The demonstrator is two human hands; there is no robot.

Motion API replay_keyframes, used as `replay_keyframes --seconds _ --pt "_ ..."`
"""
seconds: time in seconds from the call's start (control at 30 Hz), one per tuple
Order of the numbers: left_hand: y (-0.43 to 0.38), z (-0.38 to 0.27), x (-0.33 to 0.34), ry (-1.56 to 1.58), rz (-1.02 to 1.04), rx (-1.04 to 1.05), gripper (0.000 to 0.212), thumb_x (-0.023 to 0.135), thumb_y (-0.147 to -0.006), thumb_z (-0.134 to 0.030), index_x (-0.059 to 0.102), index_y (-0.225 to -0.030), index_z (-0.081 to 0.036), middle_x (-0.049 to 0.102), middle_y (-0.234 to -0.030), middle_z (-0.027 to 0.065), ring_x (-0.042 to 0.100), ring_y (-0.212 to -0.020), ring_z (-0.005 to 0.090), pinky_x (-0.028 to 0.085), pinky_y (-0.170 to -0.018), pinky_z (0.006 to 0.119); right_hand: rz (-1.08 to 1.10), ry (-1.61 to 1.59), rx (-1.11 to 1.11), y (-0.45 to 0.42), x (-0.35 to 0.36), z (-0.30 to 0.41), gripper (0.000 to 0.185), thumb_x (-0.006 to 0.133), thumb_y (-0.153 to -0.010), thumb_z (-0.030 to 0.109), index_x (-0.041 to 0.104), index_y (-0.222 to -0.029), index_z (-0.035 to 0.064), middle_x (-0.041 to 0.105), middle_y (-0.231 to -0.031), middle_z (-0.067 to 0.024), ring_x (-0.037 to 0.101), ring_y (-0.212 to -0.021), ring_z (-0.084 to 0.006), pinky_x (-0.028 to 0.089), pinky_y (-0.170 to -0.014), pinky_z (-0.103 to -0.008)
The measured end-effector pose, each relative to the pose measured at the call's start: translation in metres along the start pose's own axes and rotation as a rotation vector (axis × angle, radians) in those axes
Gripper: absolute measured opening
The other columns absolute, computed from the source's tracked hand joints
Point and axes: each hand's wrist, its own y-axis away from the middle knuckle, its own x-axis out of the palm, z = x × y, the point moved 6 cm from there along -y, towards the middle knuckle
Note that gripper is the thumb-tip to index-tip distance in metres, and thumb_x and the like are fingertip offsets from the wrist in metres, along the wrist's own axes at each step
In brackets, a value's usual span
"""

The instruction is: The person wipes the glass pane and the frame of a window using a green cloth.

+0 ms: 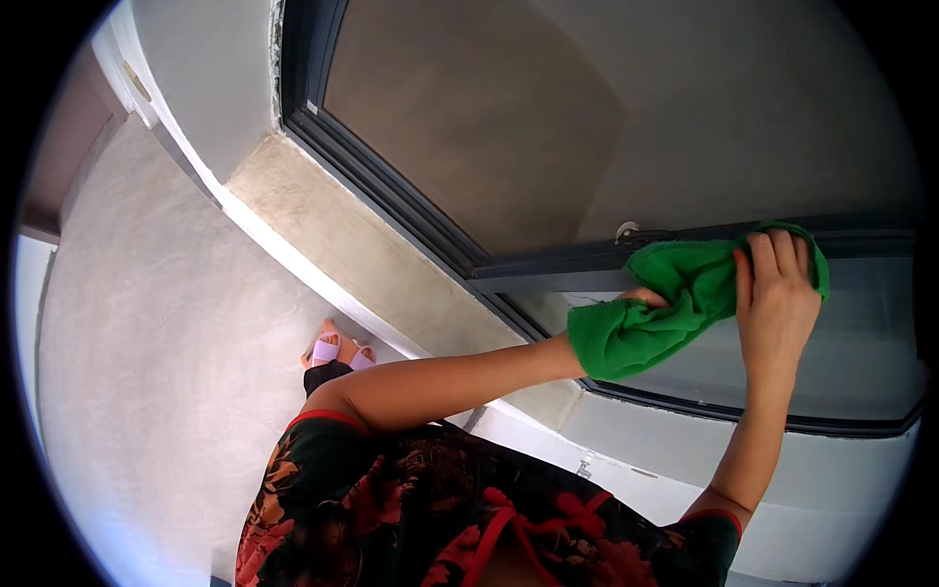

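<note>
A bright green cloth (682, 282) is bunched across the dark metal frame (557, 260) between two window panes. My right hand (779, 282) grips its far right end, fingers curled over the fold against the frame. The cloth's left part covers most of my left hand (645, 296); only a bit of finger or thumb shows through the folds. My left forearm reaches in from the left, below the upper pane (477, 125). Just above the cloth, a window handle with a round light-coloured base (627, 232) sits on the frame. Part of the lower pane (829, 345) lies behind my right wrist.
A pale, stained sill (352, 235) runs along the window's lower left edge. Feet in lilac sandals (330, 348) stand on the grey floor (161, 308). A small metal fitting, perhaps a tap (585, 464), juts from the white wall below the window.
</note>
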Motion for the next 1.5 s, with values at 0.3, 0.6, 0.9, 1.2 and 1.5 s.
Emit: replay_keyframes --seconds 0.3,0.6,0.9,1.2,1.5 --pt "0.089 0.055 -0.108 0.168 -0.413 -0.492 0.043 0.067 -0.095 -0.021 0.05 -0.133 -0.014 0.058 -0.125 0.0012 0.057 -0.111 0.0106 0.048 -0.095 0.029 0.303 -0.257 -0.339 0.048 0.133 0.128 0.033 0.074 -0.073 0.016 0.065 -0.102 0.0047 0.063 -0.112 -0.0082 0.062 -0.108 -0.0234 0.053 -0.077 -0.0308" --pt "0.21 0.1 -0.222 0.246 -0.942 -0.691 0.034 0.066 -0.095 -0.024 0.056 -0.126 -0.015 0.062 -0.122 0.0015 0.059 -0.111 0.0124 0.049 -0.093 0.03 0.495 -0.442 -0.499 0.102 0.316 0.308 0.016 0.064 -0.075 0.014 0.067 -0.091 0.0086 0.068 -0.092 -0.0089 0.068 -0.09 -0.0207 0.054 -0.07 -0.0315" --pt "0.256 0.086 -0.269 0.249 -0.987 -0.593 0.029 0.065 -0.096 -0.025 0.059 -0.122 -0.014 0.063 -0.122 0.0021 0.061 -0.111 0.0154 0.05 -0.094 0.032 0.494 -0.607 -0.387 0.108 0.366 0.353 0.015 0.067 -0.075 0.01 0.06 -0.087 0.0074 0.066 -0.092 -0.0105 0.067 -0.091 -0.0259 0.054 -0.078 -0.0374" --pt "0.219 -0.008 -0.256 0.366 -0.835 -0.448 0.044 0.064 -0.094 -0.033 0.058 -0.133 -0.013 0.063 -0.129 0.0049 0.061 -0.116 0.0207 0.049 -0.099 0.039 0.343 -1.374 0.188 0.054 0.225 0.213 0.023 0.061 -0.072 -0.011 0.056 -0.087 0.0051 0.064 -0.092 -0.0057 0.063 -0.091 -0.0218 0.051 -0.081 -0.0344" --pt "0.222 -0.069 -0.273 -0.182 -0.829 -0.587 0.043 0.057 -0.096 -0.022 0.049 -0.137 -0.01 0.063 -0.128 0.0083 0.06 -0.117 0.0221 0.046 -0.102 0.041 -0.078 -2.581 0.821 0.066 0.166 0.151 0.02 0.054 -0.083 -0.008 0.054 -0.095 0.0073 0.056 -0.102 -0.0041 0.058 -0.091 -0.0141 0.047 -0.081 -0.0274"
